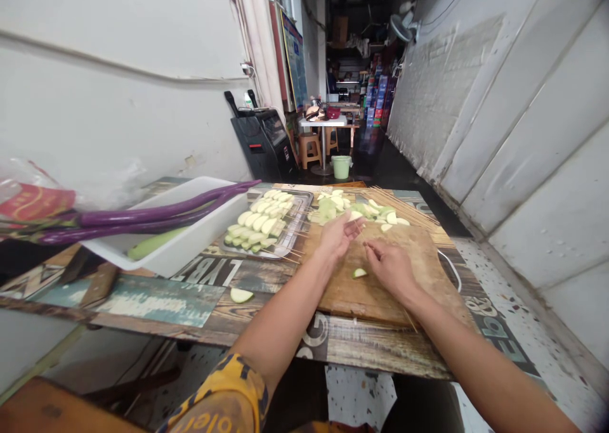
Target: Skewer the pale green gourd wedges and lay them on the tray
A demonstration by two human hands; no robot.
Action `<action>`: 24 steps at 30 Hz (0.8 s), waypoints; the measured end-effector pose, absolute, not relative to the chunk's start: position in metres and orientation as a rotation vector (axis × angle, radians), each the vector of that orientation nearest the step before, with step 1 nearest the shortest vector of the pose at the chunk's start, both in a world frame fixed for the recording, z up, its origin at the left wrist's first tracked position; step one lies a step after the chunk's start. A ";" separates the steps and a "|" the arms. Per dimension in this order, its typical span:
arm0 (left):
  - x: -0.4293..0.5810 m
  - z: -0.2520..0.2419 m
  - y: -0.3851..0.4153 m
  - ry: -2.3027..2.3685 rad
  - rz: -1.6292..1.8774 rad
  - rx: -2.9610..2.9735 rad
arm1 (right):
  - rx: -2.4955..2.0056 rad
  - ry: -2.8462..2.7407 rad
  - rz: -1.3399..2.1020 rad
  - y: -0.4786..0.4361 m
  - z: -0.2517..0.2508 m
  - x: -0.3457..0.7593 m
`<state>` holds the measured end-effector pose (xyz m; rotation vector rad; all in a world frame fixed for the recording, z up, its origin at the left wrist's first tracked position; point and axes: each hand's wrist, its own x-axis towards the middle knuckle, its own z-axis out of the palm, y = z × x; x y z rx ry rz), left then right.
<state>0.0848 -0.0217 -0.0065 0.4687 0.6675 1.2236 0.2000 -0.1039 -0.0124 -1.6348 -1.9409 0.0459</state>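
Over the wooden cutting board (394, 281), my left hand (339, 235) has its fingers curled round a pale green-edged slice (354, 216). Just right of it, my right hand (387, 262) pinches a thin wooden skewer (410, 320), whose lower end sticks out below the wrist. One cut slice (360, 272) lies on the board between the forearms. Behind the board is a pile of loose slices (328, 208). To the left, a metal tray (290, 243) bears rows of skewered slices (261, 220), their sticks pointing right.
A white bin (166, 258) with long purple eggplants (157, 214) and a green vegetable (155, 244) stands at the left. A single slice (241, 295) lies near the table's front edge. Bare skewers (404, 206) are spread behind the board. A green bucket (341, 167) is on the floor beyond.
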 end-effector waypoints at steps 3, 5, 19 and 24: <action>0.086 -0.007 -0.023 0.664 1.254 0.501 | -1.658 -1.956 0.031 -0.106 -0.010 0.200; 0.087 -0.007 -0.025 0.642 1.262 0.538 | -1.629 -1.948 0.077 -0.106 -0.010 0.200; 0.083 -0.008 -0.022 0.576 1.177 0.538 | -1.169 -1.108 1.391 -0.108 -0.003 0.188; 0.085 -0.007 -0.024 0.570 1.138 0.500 | -1.029 -0.942 1.570 -0.108 0.001 0.188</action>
